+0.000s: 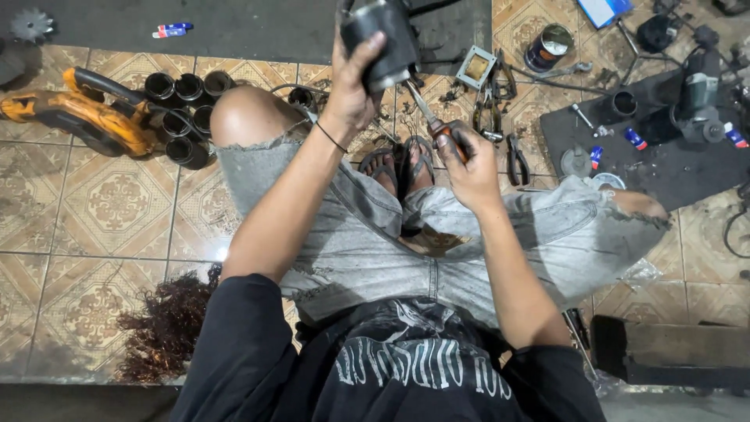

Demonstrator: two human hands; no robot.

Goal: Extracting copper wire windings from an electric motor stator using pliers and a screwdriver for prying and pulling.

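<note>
My left hand (353, 82) grips a dark cylindrical motor housing (384, 37), held up above my knees. My right hand (467, 162) is closed on a screwdriver (432, 121) with a reddish-brown handle; its metal shaft slants up to the lower edge of the housing. I sit low on a tiled floor in grey frayed shorts, with my sandalled feet (400, 166) together below the housing.
An orange power tool (78, 116) and a cluster of black cylinders (186, 113) lie at left. Pliers (516, 160), a metal can (548, 47), a square metal frame (476, 67) and small parts on a dark mat (664, 168) lie at right. Copper wire tangle (168, 328) sits lower left.
</note>
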